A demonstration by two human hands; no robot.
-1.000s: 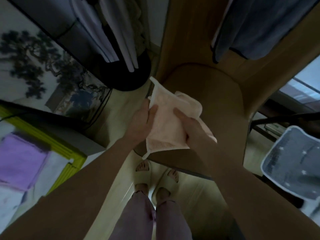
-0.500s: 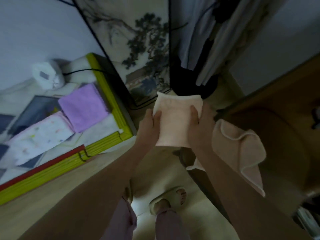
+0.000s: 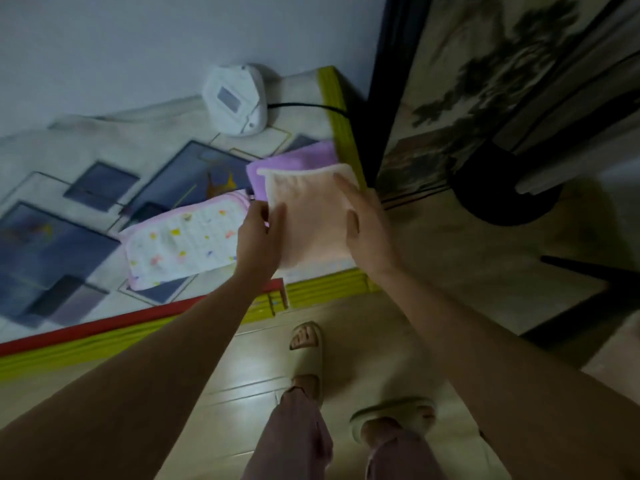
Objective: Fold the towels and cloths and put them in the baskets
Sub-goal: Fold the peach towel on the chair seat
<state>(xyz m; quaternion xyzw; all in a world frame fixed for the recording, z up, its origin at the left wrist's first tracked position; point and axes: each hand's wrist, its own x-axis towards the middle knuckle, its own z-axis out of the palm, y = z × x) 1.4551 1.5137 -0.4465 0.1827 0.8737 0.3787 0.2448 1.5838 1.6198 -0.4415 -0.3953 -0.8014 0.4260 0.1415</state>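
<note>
Dim room: pale wall at top, wood-plank floor below, and a low bed w/ yellow-green edge and a red strip along its near side, covered by a sheet printed w/ blue rectangles. Folded peach cloth sits at the bed's near right corner, roughly square, long axis running away from the person; soft terry-like nap, rolled hem at far edge. It overlaps a folded purple towel behind it; a white cloth w/ coloured spots and pink trim lies just to its left. Left hand grips the peach cloth's left edge, thumb on top. Right hand lies on the right side, fingers straight, pressing flat, not pinching. Both hands bracket the cloth; neither is clearly nearer. No basket in view, so judged step is setting down or stacking. White plastic device w/ cable sits near the wall. Cloth is limp; likely to unfold if lifted by one edge.
</note>
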